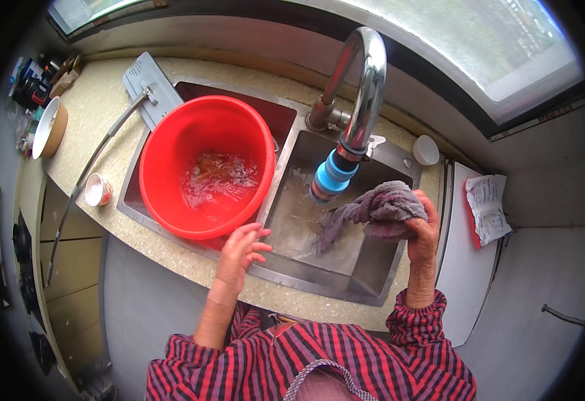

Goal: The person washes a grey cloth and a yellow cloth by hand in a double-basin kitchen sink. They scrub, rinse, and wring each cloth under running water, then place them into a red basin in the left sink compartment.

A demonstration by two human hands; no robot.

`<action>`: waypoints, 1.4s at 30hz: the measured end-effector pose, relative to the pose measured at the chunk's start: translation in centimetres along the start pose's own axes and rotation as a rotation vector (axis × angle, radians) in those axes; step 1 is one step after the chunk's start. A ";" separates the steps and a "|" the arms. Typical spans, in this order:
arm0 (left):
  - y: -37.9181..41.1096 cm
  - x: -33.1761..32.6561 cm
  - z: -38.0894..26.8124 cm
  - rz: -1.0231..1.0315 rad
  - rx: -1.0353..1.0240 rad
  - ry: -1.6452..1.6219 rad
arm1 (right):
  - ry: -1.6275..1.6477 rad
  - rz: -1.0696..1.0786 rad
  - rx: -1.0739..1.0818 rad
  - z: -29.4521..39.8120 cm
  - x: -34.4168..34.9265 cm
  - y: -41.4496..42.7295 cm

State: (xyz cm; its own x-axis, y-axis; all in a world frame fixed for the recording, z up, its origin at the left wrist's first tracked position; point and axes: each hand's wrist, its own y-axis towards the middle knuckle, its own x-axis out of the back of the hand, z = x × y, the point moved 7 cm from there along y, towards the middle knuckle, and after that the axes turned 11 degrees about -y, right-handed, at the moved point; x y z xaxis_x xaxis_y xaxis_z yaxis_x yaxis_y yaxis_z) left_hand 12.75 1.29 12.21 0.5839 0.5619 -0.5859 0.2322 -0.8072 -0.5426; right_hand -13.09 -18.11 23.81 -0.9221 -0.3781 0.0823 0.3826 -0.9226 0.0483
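My right hand [422, 220] grips a wet grey-purple cloth [382, 210], bunched at the top, over the right basin of a steel double sink [332, 275]. The cloth's twisted tail hangs down toward the basin floor. My left hand [244, 245] holds nothing, its fingers apart, by the near rim of a red plastic basin [167, 185]. That basin rests over the left sink bowl with rippling water inside; something brownish under the water is unclear. A chrome faucet [372, 75] with a blue filter nozzle [331, 175] points into the right bowl, left of the cloth.
A grey flat mop head [147, 85] leans behind the red basin, its pole [97, 155] crossing the counter's left side. A paper cup [98, 190] stands near the front edge. A small white bowl [426, 150] sits behind the sink's right corner. A packet [488, 208] lies at right.
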 end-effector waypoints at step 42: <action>12.7 -4.4 15.0 0.008 0.242 0.348 | 0.344 0.105 -0.437 0.2 -4.9 -4.5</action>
State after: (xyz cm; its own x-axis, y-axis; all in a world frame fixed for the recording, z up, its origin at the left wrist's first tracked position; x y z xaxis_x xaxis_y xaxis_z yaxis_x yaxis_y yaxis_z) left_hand 1.48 -8.69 -1.11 0.8223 0.4277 -0.3754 0.0612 -0.7224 -0.6888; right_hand -10.29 -12.10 23.38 -0.8738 -0.4055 -0.2684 0.4818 -0.7967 -0.3649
